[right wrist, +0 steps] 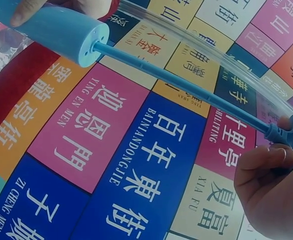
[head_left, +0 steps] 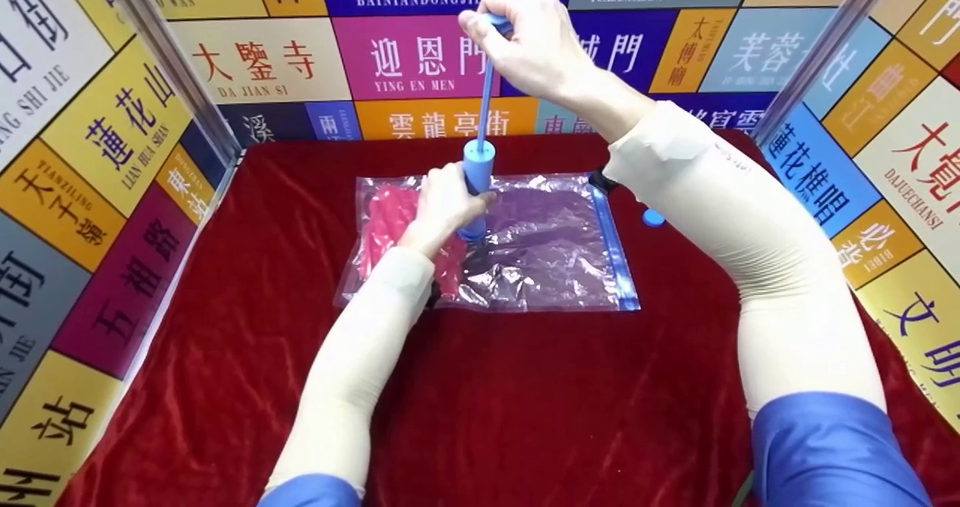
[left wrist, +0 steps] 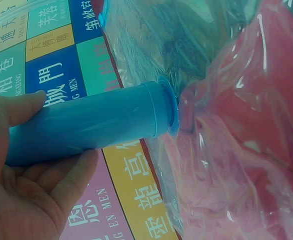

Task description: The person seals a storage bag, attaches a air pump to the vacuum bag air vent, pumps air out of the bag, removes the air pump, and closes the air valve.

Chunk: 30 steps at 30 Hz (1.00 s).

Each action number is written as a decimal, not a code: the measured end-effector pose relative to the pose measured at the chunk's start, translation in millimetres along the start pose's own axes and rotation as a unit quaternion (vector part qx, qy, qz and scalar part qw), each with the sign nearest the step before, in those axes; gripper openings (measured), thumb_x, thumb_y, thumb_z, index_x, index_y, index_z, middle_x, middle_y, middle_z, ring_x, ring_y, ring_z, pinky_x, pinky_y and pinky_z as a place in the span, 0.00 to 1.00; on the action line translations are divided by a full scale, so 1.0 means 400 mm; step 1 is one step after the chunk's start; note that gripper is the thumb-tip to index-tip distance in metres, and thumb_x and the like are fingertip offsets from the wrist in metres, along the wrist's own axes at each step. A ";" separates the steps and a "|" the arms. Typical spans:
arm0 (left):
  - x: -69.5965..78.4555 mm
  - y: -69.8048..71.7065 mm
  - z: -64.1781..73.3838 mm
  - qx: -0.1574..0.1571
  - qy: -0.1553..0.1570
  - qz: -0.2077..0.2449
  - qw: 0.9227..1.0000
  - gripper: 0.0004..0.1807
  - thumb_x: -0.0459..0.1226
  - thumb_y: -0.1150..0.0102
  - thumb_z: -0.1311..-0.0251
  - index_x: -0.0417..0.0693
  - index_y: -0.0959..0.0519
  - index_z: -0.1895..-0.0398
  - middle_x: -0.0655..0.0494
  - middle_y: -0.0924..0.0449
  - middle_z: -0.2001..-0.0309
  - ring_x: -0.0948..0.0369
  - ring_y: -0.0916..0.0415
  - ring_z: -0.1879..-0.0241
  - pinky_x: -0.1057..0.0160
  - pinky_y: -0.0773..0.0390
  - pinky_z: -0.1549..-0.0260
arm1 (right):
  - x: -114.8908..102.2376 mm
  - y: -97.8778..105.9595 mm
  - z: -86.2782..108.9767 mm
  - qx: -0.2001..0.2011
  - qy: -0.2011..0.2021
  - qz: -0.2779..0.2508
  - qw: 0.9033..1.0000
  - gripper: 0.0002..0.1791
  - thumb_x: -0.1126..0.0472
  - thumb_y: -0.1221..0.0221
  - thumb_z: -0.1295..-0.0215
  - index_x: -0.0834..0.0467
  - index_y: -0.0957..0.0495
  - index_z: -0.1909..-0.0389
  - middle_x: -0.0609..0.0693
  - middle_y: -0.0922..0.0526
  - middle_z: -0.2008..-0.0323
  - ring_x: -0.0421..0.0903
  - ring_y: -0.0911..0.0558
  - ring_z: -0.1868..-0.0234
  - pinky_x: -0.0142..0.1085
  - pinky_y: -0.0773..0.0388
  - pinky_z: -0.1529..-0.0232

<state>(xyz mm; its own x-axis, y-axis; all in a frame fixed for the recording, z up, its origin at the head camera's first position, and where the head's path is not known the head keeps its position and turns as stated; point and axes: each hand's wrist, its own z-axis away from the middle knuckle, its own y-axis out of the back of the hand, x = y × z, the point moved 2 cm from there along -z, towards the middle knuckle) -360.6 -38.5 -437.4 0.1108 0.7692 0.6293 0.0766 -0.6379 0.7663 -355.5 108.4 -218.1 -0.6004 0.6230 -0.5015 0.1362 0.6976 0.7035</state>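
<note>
A blue hand pump (head_left: 478, 168) stands upright on a clear plastic vacuum bag (head_left: 547, 248). My left hand (head_left: 448, 201) wraps round the pump's barrel; in the left wrist view the barrel's flared base (left wrist: 167, 106) meets the bag's surface. Up above, my right hand (head_left: 536, 42) grips the pump's handle (right wrist: 286, 135), with the rod (right wrist: 186, 90) drawn far out of the barrel. Pink fabric (head_left: 386, 222) fills the bag's left part, wrinkled under the film. The right part of the bag lies flatter, with a blue zip strip (head_left: 611, 241) along its edge.
A small round blue cap (head_left: 653, 217) lies right of the bag on the red velvet cloth (head_left: 570, 402). A black item (head_left: 601, 181) shows by the bag's upper right corner. Printed panels (head_left: 262, 61) and metal posts (head_left: 187, 79) enclose the table at back and sides.
</note>
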 end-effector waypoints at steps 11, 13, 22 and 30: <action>-0.004 -0.001 -0.002 0.008 -0.008 -0.011 1.000 0.25 0.51 0.16 0.40 0.47 0.11 0.47 0.46 0.05 0.53 0.46 0.06 0.50 0.49 0.08 0.44 | 0.038 -0.052 -0.004 -0.060 -0.008 0.038 0.997 0.25 0.39 0.41 0.15 0.41 0.33 0.76 0.39 0.33 0.77 0.39 0.33 0.70 0.30 0.34 0.59; -0.004 -0.001 -0.002 0.009 -0.010 -0.009 1.000 0.25 0.51 0.16 0.40 0.47 0.11 0.46 0.46 0.05 0.53 0.46 0.06 0.50 0.48 0.08 0.43 | 0.047 -0.066 0.002 -0.078 -0.008 0.042 0.996 0.26 0.39 0.42 0.15 0.43 0.35 0.76 0.41 0.33 0.76 0.40 0.34 0.70 0.31 0.34 0.58; -0.010 0.000 -0.004 0.009 -0.015 0.000 1.000 0.25 0.50 0.16 0.41 0.47 0.12 0.47 0.46 0.05 0.53 0.45 0.07 0.51 0.47 0.08 0.43 | 0.099 -0.131 0.034 -0.134 -0.019 0.058 0.989 0.26 0.42 0.44 0.13 0.46 0.36 0.75 0.43 0.31 0.75 0.44 0.30 0.69 0.35 0.31 0.58; -0.010 0.001 -0.008 0.010 -0.027 -0.010 1.000 0.25 0.51 0.17 0.42 0.48 0.12 0.48 0.47 0.05 0.55 0.46 0.07 0.52 0.47 0.09 0.44 | 0.131 -0.169 0.053 -0.140 -0.019 0.077 0.987 0.23 0.43 0.44 0.14 0.48 0.32 0.73 0.43 0.32 0.75 0.46 0.28 0.68 0.37 0.31 0.62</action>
<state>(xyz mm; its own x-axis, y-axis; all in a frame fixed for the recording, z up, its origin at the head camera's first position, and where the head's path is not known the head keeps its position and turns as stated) -364.3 -41.8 -439.0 0.1624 0.7787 0.6061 0.0997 -0.6240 0.7750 -379.4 101.2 -302.6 -0.5579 0.7313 -0.3924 -0.0023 0.4714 0.8819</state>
